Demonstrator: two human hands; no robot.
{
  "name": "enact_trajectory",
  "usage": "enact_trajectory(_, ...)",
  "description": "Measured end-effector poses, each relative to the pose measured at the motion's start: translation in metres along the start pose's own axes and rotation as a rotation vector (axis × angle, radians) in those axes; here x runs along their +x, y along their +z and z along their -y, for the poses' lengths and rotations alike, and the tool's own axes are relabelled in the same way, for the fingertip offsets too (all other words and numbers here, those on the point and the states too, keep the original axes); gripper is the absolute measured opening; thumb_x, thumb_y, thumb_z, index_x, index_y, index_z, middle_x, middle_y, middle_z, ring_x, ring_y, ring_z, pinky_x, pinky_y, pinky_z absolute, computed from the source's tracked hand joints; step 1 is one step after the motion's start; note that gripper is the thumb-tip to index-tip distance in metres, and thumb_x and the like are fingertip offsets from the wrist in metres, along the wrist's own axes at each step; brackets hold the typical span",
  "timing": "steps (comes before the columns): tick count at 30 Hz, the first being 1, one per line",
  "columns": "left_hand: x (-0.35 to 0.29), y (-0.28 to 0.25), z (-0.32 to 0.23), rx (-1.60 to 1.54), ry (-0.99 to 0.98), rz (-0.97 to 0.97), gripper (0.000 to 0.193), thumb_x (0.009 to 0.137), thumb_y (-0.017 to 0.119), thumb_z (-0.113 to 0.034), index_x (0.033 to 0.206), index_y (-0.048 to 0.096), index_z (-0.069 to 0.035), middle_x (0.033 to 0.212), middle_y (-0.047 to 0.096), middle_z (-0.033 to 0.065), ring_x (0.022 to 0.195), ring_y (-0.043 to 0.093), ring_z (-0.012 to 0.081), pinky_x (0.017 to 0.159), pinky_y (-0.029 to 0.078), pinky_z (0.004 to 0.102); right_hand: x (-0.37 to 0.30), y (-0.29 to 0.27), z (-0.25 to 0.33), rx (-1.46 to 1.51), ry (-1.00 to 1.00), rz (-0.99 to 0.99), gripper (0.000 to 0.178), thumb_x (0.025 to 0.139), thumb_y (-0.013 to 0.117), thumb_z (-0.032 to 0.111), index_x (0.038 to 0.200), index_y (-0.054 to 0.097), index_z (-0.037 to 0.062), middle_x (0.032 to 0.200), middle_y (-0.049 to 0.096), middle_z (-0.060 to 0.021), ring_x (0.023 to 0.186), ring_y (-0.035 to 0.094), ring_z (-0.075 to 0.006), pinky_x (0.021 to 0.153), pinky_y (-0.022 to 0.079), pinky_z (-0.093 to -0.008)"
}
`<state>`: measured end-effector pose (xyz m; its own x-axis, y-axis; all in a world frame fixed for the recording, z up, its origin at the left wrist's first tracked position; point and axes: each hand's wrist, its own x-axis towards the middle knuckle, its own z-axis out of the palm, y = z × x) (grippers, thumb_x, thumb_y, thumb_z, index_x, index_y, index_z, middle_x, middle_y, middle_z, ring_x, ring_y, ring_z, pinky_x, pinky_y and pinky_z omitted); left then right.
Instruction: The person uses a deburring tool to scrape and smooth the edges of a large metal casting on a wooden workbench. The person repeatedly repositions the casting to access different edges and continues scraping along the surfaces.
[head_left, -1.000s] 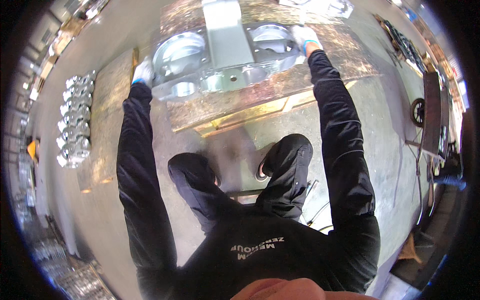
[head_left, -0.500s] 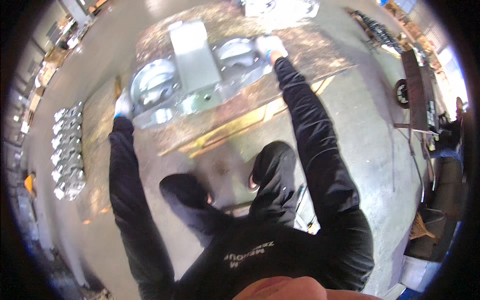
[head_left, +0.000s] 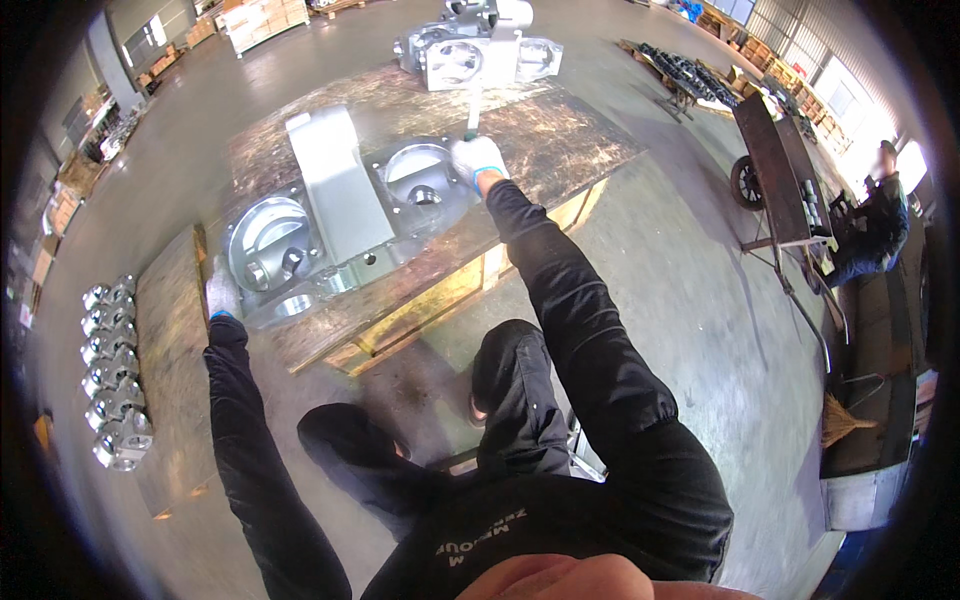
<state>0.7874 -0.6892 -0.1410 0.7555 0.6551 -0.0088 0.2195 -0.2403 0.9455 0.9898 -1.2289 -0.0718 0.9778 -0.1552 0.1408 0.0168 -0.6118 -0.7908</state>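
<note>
A large silvery metal casting (head_left: 345,200), with a round opening on each side of a raised flat middle, lies on the worn wooden tabletop. My right hand (head_left: 479,160), in a white glove, is closed at its far right corner around the dark handle of a flat-bladed hand tool (head_left: 474,112). The tool's pale blade points away from me. At the casting's left end, my gloved left hand (head_left: 222,292) rests against the outer edge; its fingers are partly hidden and hard to make out.
Other machined metal parts (head_left: 480,55) stand at the table's far edge. A row of smaller castings (head_left: 115,370) lines a wooden board (head_left: 172,340) at left. To the right are a wheeled cart (head_left: 785,175), a person (head_left: 880,225) and a straw broom (head_left: 845,420).
The view has shifted, with the table and casting now lower and further left. The hand tool in my right hand now shows plainly. Both hands remain at the casting's ends.
</note>
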Motion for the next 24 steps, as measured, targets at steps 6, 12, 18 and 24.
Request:
enact_trajectory(6,-0.042,0.004,-0.02,0.001,0.001,-0.071,0.076,0.111,0.042,-0.061,0.123,0.071,0.009,0.106,0.078,0.0174,0.089,0.071,0.0268,0.081,0.053,0.0423,-0.037,-0.023,0.01,0.017,-0.049,-0.046,0.044,0.092,0.058,0.036,0.103,0.077,-0.0031,0.102,0.073,-0.0332,0.109,0.071,-0.0482,0.094,0.056,-0.0521)
enact_trajectory(12,-0.056,0.008,-0.034,0.043,0.057,-0.128,0.071,0.114,0.041,-0.054,0.105,0.074,0.008,0.087,0.076,0.0181,0.081,0.066,0.0278,0.079,0.051,0.0435,-0.022,-0.013,0.001,-0.025,-0.036,-0.032,0.047,0.092,0.058,0.037,0.103,0.077,-0.0046,0.101,0.074,-0.0326,0.109,0.071,-0.0479,0.094,0.055,-0.0528)
enact_trajectory(18,-0.065,0.009,-0.031,0.47,0.354,-0.119,0.065,0.108,0.041,-0.047,0.109,0.072,0.01,0.078,0.075,0.0224,0.076,0.074,0.0405,0.072,0.056,0.0501,-0.013,-0.011,-0.02,-0.11,-0.109,-0.022,0.044,0.093,0.062,0.039,0.094,0.077,-0.0028,0.088,0.074,-0.0304,0.096,0.075,-0.047,0.081,0.056,-0.0539)
enact_trajectory(24,-0.096,0.015,-0.047,0.222,0.074,-0.205,0.061,0.109,0.048,-0.047,0.108,0.075,0.007,0.094,0.074,0.0306,0.099,0.073,0.0455,0.086,0.056,0.0523,-0.006,-0.013,-0.026,-0.189,-0.103,-0.021,0.048,0.095,0.06,0.041,0.097,0.074,-0.0052,0.082,0.074,-0.0249,0.084,0.074,-0.0407,0.074,0.054,-0.0514)
